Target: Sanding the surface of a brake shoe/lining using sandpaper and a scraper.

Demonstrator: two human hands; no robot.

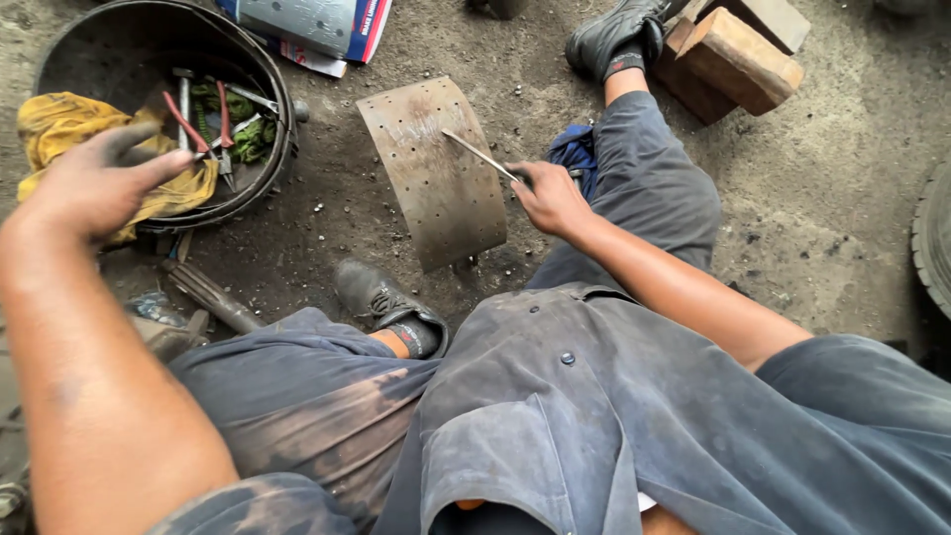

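Note:
I sit on a dirt floor with a curved, perforated metal plate [436, 168] lying between my legs. My right hand [550, 198] is closed on a thin metal tool [478, 155] whose tip rests on the plate's upper surface. My left hand [94, 183], grimy and with fingers spread, hovers empty at the rim of a round black tub [282, 99]. The tub holds a yellow rag [59, 124], red-handled pliers [183, 124] and other hand tools.
Wooden blocks [738, 50] lie at the upper right beside my right shoe [619, 35]. My left shoe [381, 297] sits just below the plate. A metal rod [213, 297] lies on the floor at left. A tyre edge [931, 238] shows at far right, a printed carton [317, 25] at top.

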